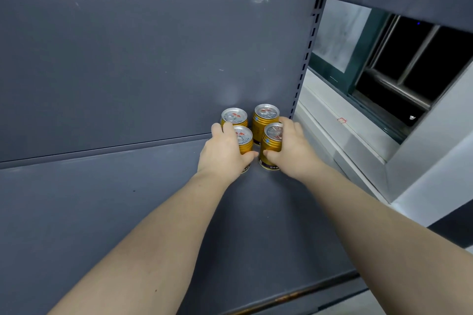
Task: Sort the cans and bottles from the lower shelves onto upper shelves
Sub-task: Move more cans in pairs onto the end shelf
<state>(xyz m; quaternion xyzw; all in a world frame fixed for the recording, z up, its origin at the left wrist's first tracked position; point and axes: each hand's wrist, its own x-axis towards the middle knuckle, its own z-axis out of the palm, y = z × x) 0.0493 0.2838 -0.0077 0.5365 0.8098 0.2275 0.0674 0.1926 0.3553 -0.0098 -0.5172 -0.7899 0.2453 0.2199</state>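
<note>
Hands are both engaged. The left hand [225, 153] wraps the front-left can [245, 137], fingers over its far side and thumb curled round the near wall. The right hand [294, 151] grips the front-right can [270, 147] in the same manner. The two thumbs nearly meet between the cans. Both cans are upright, at or just above the grey shelf [102, 212]. The left hand hides the base of its can, so contact there cannot be confirmed.

Directly behind stand the back-left can [234, 115] and the back-right can [265, 117], also upright. The four make a tight two-by-two block in the rear right corner, near the back panel [128, 71] and beside the slotted upright [307, 59]. Whether the rear pair touches the panel cannot be told.

Assessment: the step looks like seating the front pair against the rear row, though a lift-off cannot be ruled out. For a sound placement, keep each can vertical and set its base flat. The left fingers lie close to the back-left can, so draw the hands straight back toward the body to avoid toppling it.

Markings: all four cans have gold bodies and silver ring-pull lids bearing red print. A dark band at the foot of the front-right can carries small pale characters, too small to read with certainty. No brand is confirmed.

A window [409, 59] lies to the right of the rack.
</note>
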